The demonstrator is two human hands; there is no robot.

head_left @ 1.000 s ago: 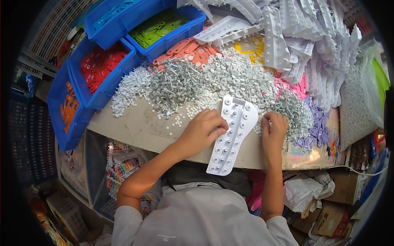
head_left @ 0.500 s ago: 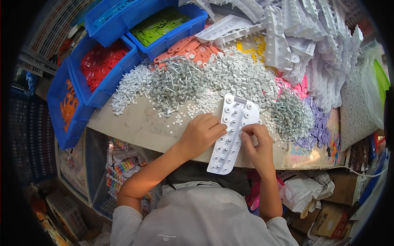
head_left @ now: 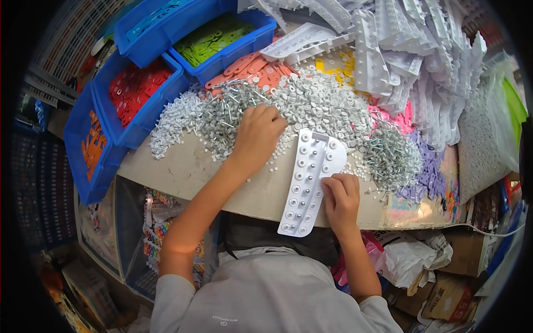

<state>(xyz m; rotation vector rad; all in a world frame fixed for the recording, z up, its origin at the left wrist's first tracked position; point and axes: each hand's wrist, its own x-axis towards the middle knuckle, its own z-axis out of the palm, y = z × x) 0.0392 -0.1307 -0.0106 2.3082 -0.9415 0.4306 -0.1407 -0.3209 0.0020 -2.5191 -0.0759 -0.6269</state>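
Observation:
A long white plastic holder (head_left: 311, 183) lies slanted at the table's front edge, its lower end overhanging. Rows of round white rings with small holes line both sides, and metal pin ends run down its middle channel. My right hand (head_left: 342, 201) pinches the holder's right edge with bent fingers. Farther up and left, my left hand (head_left: 259, 136) reaches to the border between a heap of metal pins (head_left: 230, 111) and a heap of round white caps (head_left: 319, 100). Its fingers are drawn together; whatever they hold is hidden.
Blue bins at the left hold red (head_left: 139, 91), green (head_left: 216, 41) and orange (head_left: 93, 145) flat pieces. White plastic holders (head_left: 411, 50) are stacked at the back right. Purple pieces (head_left: 425, 169) and another pin heap (head_left: 391, 155) lie at the right, beside a clear bag (head_left: 488, 127).
My left hand has left the holder and moved up and away to the heaps. My right hand has slid slightly down along the holder's edge. The holder has shifted slightly left.

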